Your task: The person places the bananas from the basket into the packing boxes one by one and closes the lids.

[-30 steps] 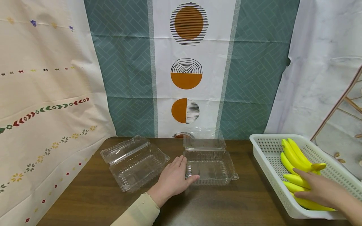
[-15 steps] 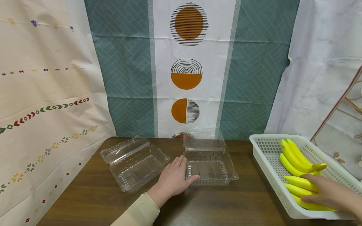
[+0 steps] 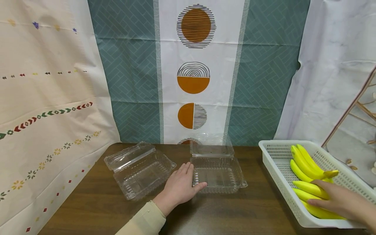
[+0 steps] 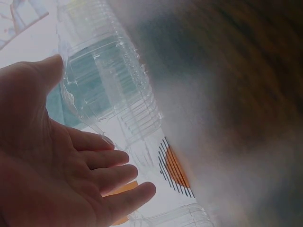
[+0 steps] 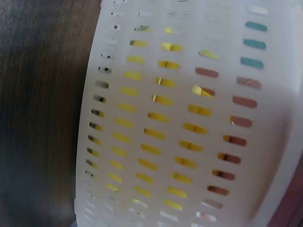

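Observation:
My left hand point(image 3: 180, 187) lies with straight fingers against the left side of a clear plastic clamshell box point(image 3: 218, 174), its lid up. The left wrist view shows the palm and outstretched fingers point(image 4: 113, 175) beside the clear plastic. At the right, my right hand point(image 3: 342, 200) reaches into a white slotted basket point(image 3: 271, 163) and holds the nearer bunch of yellow bananas point(image 3: 310, 188), thumb in front and fingers behind. Another banana bunch point(image 3: 305, 163) lies behind it. In the right wrist view the basket wall point(image 5: 189, 71) hides the grip; yellow shows through its slots.
A second clear clamshell box point(image 3: 144, 176), lid raised, stands at an angle to the left on the brown wooden table point(image 3: 235, 212). A patterned curtain point(image 3: 194, 98) hangs behind the table, and a cream cloth point(image 3: 53, 114) hangs at its left.
My right hand has lowered into the basket and closed round the nearer banana bunch, which has shifted slightly left. The left hand and both boxes have stayed where they were.

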A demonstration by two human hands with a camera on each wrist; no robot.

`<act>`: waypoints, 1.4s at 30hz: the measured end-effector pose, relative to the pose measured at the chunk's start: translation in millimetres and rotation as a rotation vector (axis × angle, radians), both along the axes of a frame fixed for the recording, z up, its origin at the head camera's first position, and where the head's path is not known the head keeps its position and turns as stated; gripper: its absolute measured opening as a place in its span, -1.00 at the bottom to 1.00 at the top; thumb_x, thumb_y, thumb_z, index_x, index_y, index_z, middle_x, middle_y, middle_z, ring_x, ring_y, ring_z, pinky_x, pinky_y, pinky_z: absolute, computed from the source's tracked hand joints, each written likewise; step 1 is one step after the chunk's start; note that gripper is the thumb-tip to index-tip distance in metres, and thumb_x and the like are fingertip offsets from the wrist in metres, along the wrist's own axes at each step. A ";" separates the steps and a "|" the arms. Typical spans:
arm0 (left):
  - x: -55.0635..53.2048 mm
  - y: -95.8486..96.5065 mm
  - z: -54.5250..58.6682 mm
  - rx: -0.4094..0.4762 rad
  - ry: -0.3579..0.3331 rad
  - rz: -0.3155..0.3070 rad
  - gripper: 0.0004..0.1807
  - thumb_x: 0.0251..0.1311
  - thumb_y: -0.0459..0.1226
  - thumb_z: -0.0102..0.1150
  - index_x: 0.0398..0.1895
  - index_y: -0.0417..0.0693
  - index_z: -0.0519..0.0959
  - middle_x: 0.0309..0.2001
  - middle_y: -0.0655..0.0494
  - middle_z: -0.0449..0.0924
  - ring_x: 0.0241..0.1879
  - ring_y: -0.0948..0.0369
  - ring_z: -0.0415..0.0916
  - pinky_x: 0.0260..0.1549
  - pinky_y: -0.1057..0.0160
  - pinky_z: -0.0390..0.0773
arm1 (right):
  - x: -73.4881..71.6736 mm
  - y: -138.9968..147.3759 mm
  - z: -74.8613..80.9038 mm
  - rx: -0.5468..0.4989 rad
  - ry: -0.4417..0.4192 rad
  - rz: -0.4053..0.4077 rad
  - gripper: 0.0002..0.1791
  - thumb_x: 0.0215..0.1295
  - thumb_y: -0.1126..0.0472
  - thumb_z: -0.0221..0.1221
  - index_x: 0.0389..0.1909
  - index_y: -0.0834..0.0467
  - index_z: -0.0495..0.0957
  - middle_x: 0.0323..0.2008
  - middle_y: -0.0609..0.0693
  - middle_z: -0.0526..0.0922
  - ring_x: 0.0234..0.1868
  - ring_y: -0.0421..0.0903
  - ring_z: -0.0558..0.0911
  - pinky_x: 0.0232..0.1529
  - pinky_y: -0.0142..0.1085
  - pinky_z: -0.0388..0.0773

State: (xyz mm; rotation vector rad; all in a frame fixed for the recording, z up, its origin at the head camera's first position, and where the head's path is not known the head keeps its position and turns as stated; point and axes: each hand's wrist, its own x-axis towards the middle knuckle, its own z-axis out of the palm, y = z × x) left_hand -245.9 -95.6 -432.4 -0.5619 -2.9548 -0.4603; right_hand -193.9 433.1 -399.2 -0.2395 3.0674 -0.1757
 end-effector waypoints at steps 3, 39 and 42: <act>0.2 0.0 -0.2 -0.001 -0.005 0.001 0.11 0.49 0.40 0.15 0.68 -0.33 0.29 0.67 -0.26 0.25 0.66 -0.17 0.20 0.54 -0.21 0.34 | -1.7 -4.4 0.0 -0.021 0.028 0.018 -0.14 0.42 -0.22 0.45 0.38 0.39 0.52 0.08 0.44 0.71 0.00 0.36 0.73 -0.05 0.41 0.63; -1.2 -0.1 -1.7 -0.011 -0.003 0.002 0.10 0.49 0.41 0.14 0.68 -0.33 0.29 0.68 -0.24 0.24 0.66 -0.15 0.20 0.54 -0.20 0.34 | -3.4 -1.3 -2.4 -0.079 -0.069 -0.007 0.20 0.18 -0.14 0.61 0.66 0.27 0.20 0.14 0.51 0.65 -0.11 0.09 0.65 -0.12 0.28 0.67; -1.6 -0.2 -2.2 -0.013 -0.004 0.001 0.11 0.49 0.41 0.13 0.68 -0.33 0.29 0.68 -0.24 0.24 0.67 -0.15 0.20 0.54 -0.20 0.34 | -2.0 -1.6 -1.5 -0.078 -0.027 0.014 0.19 0.21 -0.10 0.61 0.67 0.29 0.17 0.15 0.58 0.62 -0.11 0.13 0.68 -0.12 0.32 0.67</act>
